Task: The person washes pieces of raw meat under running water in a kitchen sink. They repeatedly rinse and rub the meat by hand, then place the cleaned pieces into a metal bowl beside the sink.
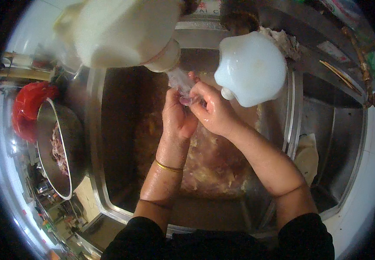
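Observation:
Both hands meet under a stream of water from a large blurred cream-coloured faucet spout. A small purplish piece of meat lies between them, partly hidden by fingers. My left hand, palm up with a yellow bangle on the wrist, supports it from the left. The bent fingers of my right hand pinch at it from the right. Beneath them, a stainless steel sink holds cloudy water and many pieces of raw meat. A pale blue scalloped tap knob juts out above my right hand.
Left of the sink stands a deep metal bowl with meat, beside a red plastic bag. At right, a second sink basin contains a beige object. Thin sticks and a crumpled greyish cloth are behind.

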Demonstrator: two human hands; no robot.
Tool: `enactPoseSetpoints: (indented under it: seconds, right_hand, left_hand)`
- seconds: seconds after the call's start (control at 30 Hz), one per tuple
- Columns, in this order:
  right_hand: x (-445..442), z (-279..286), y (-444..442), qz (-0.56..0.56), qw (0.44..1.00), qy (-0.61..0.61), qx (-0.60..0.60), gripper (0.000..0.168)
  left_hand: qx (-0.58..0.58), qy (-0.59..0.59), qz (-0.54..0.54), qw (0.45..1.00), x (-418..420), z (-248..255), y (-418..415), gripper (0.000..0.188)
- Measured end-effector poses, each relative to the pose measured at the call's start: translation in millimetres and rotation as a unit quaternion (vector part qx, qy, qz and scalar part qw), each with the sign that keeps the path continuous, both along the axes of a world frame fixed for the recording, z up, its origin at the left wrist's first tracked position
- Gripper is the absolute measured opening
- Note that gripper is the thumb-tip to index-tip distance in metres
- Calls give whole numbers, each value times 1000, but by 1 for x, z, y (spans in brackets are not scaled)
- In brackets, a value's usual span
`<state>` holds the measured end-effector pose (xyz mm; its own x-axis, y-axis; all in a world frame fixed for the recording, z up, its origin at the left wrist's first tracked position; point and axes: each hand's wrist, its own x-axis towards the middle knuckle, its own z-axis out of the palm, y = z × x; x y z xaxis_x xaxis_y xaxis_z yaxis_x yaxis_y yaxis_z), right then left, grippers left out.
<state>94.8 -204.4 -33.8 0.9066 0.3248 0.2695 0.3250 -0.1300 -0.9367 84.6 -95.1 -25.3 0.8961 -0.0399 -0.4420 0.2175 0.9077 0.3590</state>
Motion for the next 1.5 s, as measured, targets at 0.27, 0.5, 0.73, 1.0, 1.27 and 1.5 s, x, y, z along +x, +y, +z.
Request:
enactPoseSetpoints:
  seconds: [0.27, 0.5, 0.73, 1.0, 1.27, 1.5]
  right_hand:
    - [6, 14, -11, -22, 943, 244, 226, 13]
    - [8, -4, -9, -92, 976, 196, 41, 17]
    - [8, -20, -4, -38, 969, 225, 92, 19]
    - [4, 15, -12, -142, 983, 101, 62, 14]
    - [8, 24, -18, 44, 969, 177, 169, 20]
    - [5, 19, -13, -20, 985, 56, -161, 21]
  left_hand:
    - [198, -28, -41, 979, -16, -7, 4, 27]
    - [294, -61, -88, 950, -34, 1, -13, 26]
    - [179, -45, -21, 983, -21, -8, -5, 14]
    - [259, -43, -77, 962, -23, 11, -10, 22]
    - [253, -80, -129, 955, -30, 7, 13, 23]
    - [383, -68, -210, 897, -64, 30, 31, 17]
